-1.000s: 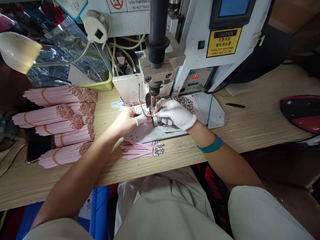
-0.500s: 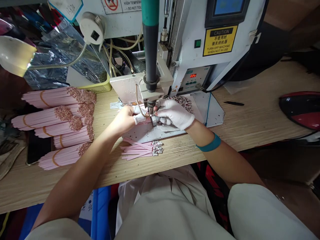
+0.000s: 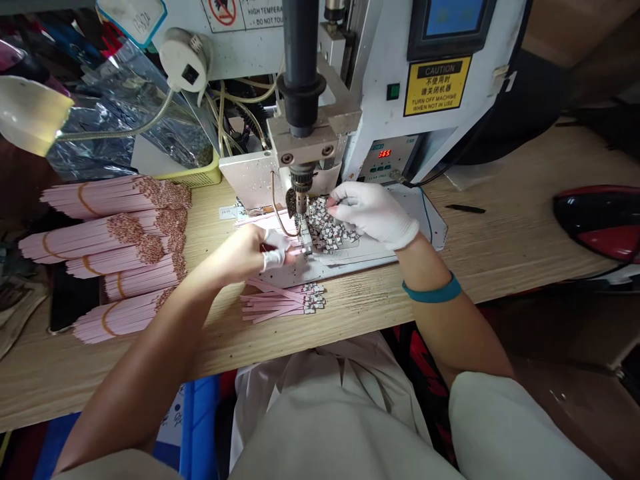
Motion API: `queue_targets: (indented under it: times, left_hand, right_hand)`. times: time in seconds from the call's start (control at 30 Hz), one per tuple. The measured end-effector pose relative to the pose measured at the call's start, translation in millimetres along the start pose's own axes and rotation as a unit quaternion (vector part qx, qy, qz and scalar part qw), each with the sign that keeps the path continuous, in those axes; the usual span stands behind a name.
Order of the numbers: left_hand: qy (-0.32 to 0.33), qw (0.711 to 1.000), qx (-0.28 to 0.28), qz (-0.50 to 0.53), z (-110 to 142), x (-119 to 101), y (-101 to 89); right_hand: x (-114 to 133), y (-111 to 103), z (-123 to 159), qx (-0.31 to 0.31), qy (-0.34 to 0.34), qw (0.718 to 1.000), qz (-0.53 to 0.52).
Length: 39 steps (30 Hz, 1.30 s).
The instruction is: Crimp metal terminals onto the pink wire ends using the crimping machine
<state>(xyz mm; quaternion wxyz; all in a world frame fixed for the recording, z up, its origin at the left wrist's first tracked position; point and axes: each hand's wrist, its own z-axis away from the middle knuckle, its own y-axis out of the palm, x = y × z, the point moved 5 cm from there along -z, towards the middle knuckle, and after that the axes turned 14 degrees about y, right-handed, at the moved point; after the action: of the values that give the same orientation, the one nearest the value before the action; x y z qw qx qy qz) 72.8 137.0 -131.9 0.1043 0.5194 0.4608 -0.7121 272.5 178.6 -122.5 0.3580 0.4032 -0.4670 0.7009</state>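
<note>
My left hand (image 3: 255,250), with white finger cots, pinches a thin pink strip (image 3: 295,251) whose end lies at the small fixture under the machine's press head (image 3: 301,180). My right hand (image 3: 373,213), in a white glove, hovers over a pile of small metal pieces (image 3: 327,230) on the machine's base plate (image 3: 430,223), fingertips pinched together; what they hold, if anything, is too small to see. A small heap of finished pink strips (image 3: 283,303) lies on the table just in front of the plate.
Several rubber-banded bundles of pink strips (image 3: 120,247) are stacked at the left. A lamp (image 3: 30,113) on a flexible neck hangs at far left. A yellow basket (image 3: 197,173) with plastic bags sits behind. A red-black object (image 3: 600,223) lies at right, a black pen (image 3: 467,209) nearby.
The press head has risen from the fixture. My right hand has moved off the fixture back and right over the metal pieces. My left hand has drawn slightly toward me with the strip.
</note>
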Motion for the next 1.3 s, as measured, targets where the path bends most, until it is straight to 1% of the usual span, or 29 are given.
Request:
queue_targets:
  times: [0.03,0.07,0.1,0.13,0.17,0.23,0.3,0.33,0.43,0.5,0.53,0.6,0.67,0.7,0.73,0.8,0.9,0.93,0.97,1.0,1.03,1.1,1.13,1.17,1.23,1.3]
  left_hand:
    - [0.001,0.999,0.034,-0.035,3,-2,3.1]
    - [0.001,0.996,0.053,-0.075,5,-3,5.3]
    - [0.001,0.991,0.054,-0.122,7,-4,5.9]
    - [0.002,0.983,0.039,-0.178,7,-4,5.1]
    - [0.003,0.971,0.012,-0.237,7,-5,3.2]
    - [0.007,0.939,-0.04,-0.341,6,-5,-0.6]
    - [0.013,0.914,-0.053,-0.403,4,-4,-1.0]
    - [0.017,0.909,-0.048,-0.413,2,-3,-0.2]
    - [0.041,0.918,-0.034,-0.392,-1,1,1.4]
    - [0.048,0.925,-0.043,-0.375,-1,-1,-0.5]
    - [0.039,0.922,-0.052,-0.381,1,-2,-2.6]
    - [-0.011,0.907,-0.053,-0.418,6,-6,-6.2]
    - [-0.079,0.89,-0.013,-0.45,13,-10,-5.0]
    - [-0.099,0.888,0.019,-0.449,16,-11,-1.6]
    - [-0.104,0.891,0.05,-0.438,19,-13,3.2]
    - [-0.08,0.91,0.094,-0.395,22,-16,14.0]
    - [-0.024,0.944,0.132,-0.302,21,-15,26.7]
    - [-0.008,0.952,0.133,-0.274,19,-14,28.3]
    - [0.004,0.958,0.116,-0.262,17,-13,27.1]
    - [0.011,0.959,0.082,-0.269,13,-11,23.3]
    - [0.015,0.956,0.038,-0.291,9,-8,17.9]
    - [0.03,0.939,-0.042,-0.34,3,-5,7.7]
    - [0.042,0.933,-0.06,-0.352,0,-2,5.2]
    - [0.054,0.931,-0.065,-0.354,-3,0,3.9]
    - [0.07,0.937,-0.062,-0.338,-6,4,2.8]
    - [0.063,0.943,-0.063,-0.322,-7,6,0.6]
  right_hand:
    - [1,-7,0,-0.017,-0.015,0.999,0.045]
    - [1,-12,0,-0.028,-0.028,0.995,0.089]
    - [0,-15,0,-0.031,-0.037,0.99,0.132]
    - [0,-16,0,-0.035,-0.043,0.984,0.17]
    - [-1,-15,-1,-0.04,-0.049,0.977,0.202]
    - [-2,-10,-2,-0.05,-0.061,0.966,0.248]
    - [-2,-1,-4,-0.062,-0.082,0.956,0.273]
    - [-2,4,-5,-0.068,-0.096,0.952,0.283]
    - [-2,17,-8,-0.08,-0.125,0.934,0.325]
    - [-3,21,-8,-0.081,-0.123,0.927,0.345]
    - [-3,20,-8,-0.083,-0.117,0.927,0.345]
    - [-2,16,-6,-0.099,-0.103,0.936,0.323]
    - [-1,10,-5,-0.12,-0.089,0.948,0.28]
    - [-1,7,-5,-0.126,-0.082,0.954,0.258]
    - [-2,5,-5,-0.127,-0.078,0.959,0.24]
    - [-3,4,-6,-0.118,-0.079,0.966,0.217]
    - [-4,5,-7,-0.105,-0.091,0.97,0.199]
    - [-4,5,-7,-0.106,-0.089,0.972,0.189]
    - [-4,5,-7,-0.105,-0.078,0.976,0.173]
    - [-5,5,-7,-0.1,-0.062,0.981,0.153]
    - [-6,5,-8,-0.092,-0.043,0.987,0.128]
    - [-7,6,-7,-0.072,-0.019,0.994,0.086]
    - [-6,7,-6,-0.064,-0.022,0.995,0.075]
    - [-4,8,-5,-0.062,-0.034,0.995,0.072]
    - [0,9,-3,-0.069,-0.059,0.994,0.068]
    - [0,10,-2,-0.06,-0.036,0.997,0.032]
